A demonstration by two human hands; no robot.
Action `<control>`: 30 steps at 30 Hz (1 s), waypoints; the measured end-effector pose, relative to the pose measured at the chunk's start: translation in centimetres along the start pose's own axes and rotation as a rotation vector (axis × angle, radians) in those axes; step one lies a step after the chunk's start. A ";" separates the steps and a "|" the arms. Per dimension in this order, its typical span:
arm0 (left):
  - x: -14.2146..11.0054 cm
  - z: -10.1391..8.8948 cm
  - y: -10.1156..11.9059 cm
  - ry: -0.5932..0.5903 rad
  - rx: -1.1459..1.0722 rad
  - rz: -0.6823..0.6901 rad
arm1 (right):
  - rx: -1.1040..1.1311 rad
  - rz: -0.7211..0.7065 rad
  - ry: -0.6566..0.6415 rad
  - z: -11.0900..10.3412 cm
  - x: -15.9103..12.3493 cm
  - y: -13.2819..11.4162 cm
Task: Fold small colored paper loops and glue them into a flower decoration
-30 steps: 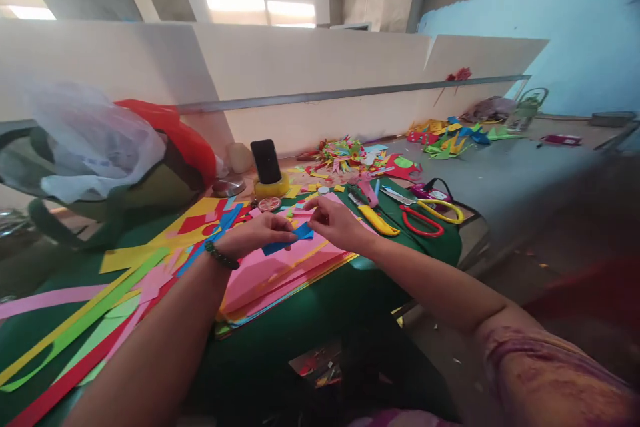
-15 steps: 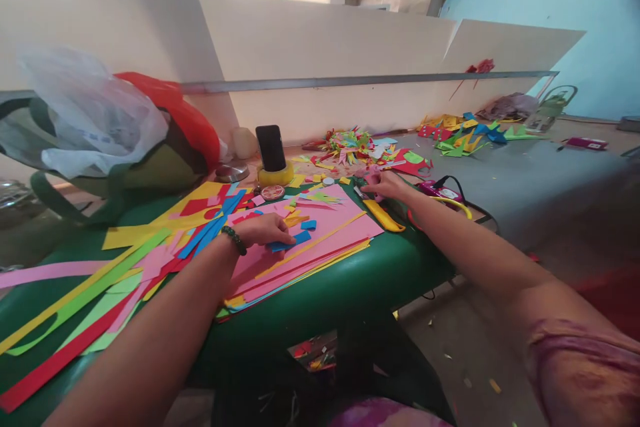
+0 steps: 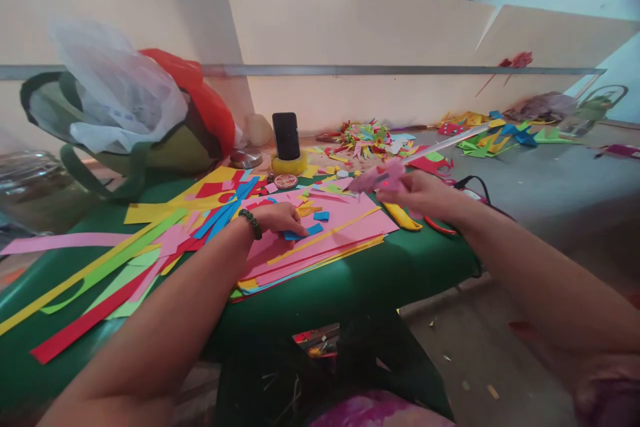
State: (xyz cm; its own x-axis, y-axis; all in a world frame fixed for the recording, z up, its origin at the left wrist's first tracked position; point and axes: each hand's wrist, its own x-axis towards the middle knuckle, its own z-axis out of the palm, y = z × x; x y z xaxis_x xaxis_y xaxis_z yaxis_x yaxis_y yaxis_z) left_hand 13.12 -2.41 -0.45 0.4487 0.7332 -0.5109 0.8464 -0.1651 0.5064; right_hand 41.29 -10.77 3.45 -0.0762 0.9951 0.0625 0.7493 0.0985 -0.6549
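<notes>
My left hand (image 3: 278, 217), a beaded bracelet at its wrist, has its fingers closed on a small blue paper strip (image 3: 314, 230) that lies on the pink paper sheets (image 3: 345, 220). A second blue paper piece (image 3: 321, 216) lies just beyond. My right hand (image 3: 417, 193) grips a pink hot glue gun (image 3: 383, 177) above the right edge of the stack. Its nozzle points left, and a long clear glue stick (image 3: 445, 141) sticks out of its back. Under that hand is a yellow utility knife (image 3: 401, 215), partly hidden.
Coloured paper strips (image 3: 135, 273) cover the left of the green table surface (image 3: 320, 287). Behind the stack, a phone (image 3: 286, 135) stands in a yellow tape roll (image 3: 289, 163). Paper scraps and a colourful paper cluster (image 3: 365, 139) lie at the back. A bag (image 3: 125, 127) stands back left.
My right hand has picked the glue gun up from the table and swung it left over the pink sheets. My left hand stays on the blue strip. The view has turned slightly left.
</notes>
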 end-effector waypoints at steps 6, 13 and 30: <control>-0.2 0.1 0.0 -0.014 -0.023 0.024 | -0.156 -0.042 -0.244 4.5 -0.9 -2.8; 0.3 0.2 -0.5 -0.009 -0.041 0.052 | -0.186 -0.046 -0.305 5.9 0.1 -2.6; -0.1 0.2 -0.1 -0.021 -0.035 0.029 | -0.264 -0.041 -0.312 5.7 0.5 -3.2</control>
State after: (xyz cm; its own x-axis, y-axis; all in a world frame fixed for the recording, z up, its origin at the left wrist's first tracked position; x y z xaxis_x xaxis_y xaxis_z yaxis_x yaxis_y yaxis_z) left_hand 13.07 -2.59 -0.55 0.4795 0.7142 -0.5099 0.8225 -0.1632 0.5448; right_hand 35.15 -10.61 1.27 -0.2744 0.9458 -0.1735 0.8816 0.1754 -0.4381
